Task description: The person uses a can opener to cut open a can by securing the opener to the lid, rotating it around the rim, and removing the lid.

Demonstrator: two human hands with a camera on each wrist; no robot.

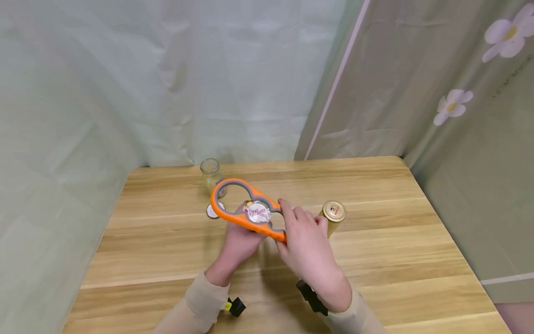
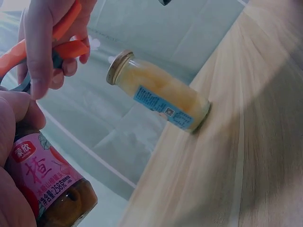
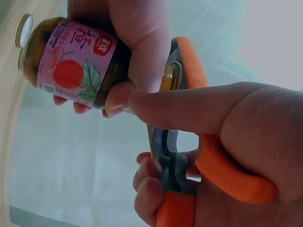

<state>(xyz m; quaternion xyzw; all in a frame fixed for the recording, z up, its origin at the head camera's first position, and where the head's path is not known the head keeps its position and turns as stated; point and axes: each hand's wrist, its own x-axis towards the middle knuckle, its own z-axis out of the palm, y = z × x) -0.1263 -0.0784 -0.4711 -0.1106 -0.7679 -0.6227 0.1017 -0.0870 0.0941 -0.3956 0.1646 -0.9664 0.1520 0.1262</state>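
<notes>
The wooden bench [image 1: 167, 250] has a pale curtain [image 1: 246, 83] behind it. My left hand [image 1: 239, 239] is wrapped round the pink-labelled jar [image 3: 75, 66], above the bench; my right hand [image 1: 308, 239] holds the orange opener [image 1: 256, 227], its small gap round the lid [image 1: 257, 212]. The glass looks hard, slick and a bit heavy, and it could break, so I'd grip its fat middle. I count one pink-labelled jar, one gold-topped jar [image 1: 333, 213], one open jar [image 1: 211, 172], one opener and one loose lid [image 1: 212, 212]

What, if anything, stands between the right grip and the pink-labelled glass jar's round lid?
Only the orange-and-grey looped opener held in the right grip; its middle opening surrounds the lid. Nothing else visible intervenes.
</notes>
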